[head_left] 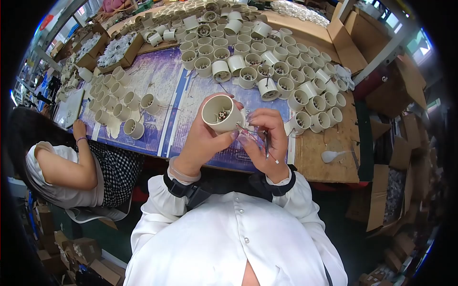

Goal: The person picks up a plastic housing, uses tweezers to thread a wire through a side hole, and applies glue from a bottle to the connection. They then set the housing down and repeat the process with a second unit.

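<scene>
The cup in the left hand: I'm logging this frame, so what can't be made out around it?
Head view only:
- Parts inside the cup: too small to tell.
- Left hand grip: the fingers are hidden behind the cup.
- Thin wires in the right hand: their ends are too fine to follow.
- Far cups: bent and blurred by the fisheye rim.

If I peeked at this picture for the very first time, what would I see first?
First, the white cup-shaped housing held up in the left hand at the middle, while the right hand pinches thin wires beside it. Next, the crowd of matching white cups covering the table behind. At the left edge, another person sits working.
</scene>
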A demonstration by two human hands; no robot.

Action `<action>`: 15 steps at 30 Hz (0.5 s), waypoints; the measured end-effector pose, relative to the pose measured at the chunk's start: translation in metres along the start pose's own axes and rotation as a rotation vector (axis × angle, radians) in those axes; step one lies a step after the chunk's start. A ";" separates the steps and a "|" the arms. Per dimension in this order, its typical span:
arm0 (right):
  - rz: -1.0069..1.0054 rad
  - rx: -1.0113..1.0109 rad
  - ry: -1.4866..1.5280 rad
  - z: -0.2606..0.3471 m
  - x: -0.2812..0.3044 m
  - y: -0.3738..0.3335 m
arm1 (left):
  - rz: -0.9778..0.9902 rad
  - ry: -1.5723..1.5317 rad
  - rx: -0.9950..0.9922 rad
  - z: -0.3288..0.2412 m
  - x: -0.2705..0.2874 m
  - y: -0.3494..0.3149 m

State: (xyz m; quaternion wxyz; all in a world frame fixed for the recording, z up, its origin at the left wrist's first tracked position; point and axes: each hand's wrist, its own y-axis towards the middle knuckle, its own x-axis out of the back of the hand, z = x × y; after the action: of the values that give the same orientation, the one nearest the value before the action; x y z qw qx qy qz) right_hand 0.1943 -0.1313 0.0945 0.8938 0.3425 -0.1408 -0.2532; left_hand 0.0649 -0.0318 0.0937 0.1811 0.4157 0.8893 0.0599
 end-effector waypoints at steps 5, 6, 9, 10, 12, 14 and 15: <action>-0.027 0.053 -0.068 -0.014 0.002 -0.006 | 0.019 0.058 -0.001 -0.006 -0.005 0.002; -0.026 0.053 -0.067 -0.014 0.001 -0.007 | 0.017 0.058 -0.002 -0.006 -0.005 0.001; -0.044 -0.012 -0.080 -0.013 -0.002 -0.009 | 0.032 0.116 -0.054 -0.005 -0.001 0.001; -0.042 -0.011 -0.080 -0.012 -0.002 -0.009 | 0.031 0.116 -0.054 -0.003 0.000 0.000; -0.026 0.032 -0.152 -0.011 -0.003 -0.007 | 0.000 0.003 0.007 0.000 0.002 0.000; -0.016 0.055 -0.186 -0.011 -0.004 -0.006 | -0.018 -0.054 0.036 0.002 0.003 0.000; -0.017 0.062 -0.192 -0.011 -0.005 -0.005 | -0.028 -0.183 0.090 0.003 0.003 0.000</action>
State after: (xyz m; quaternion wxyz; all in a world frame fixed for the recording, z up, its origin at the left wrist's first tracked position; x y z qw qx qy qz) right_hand 0.1935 -0.1258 0.0823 0.8631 0.3453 -0.2305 -0.2876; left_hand 0.0643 -0.0302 0.0903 0.2436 0.4145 0.8766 -0.0212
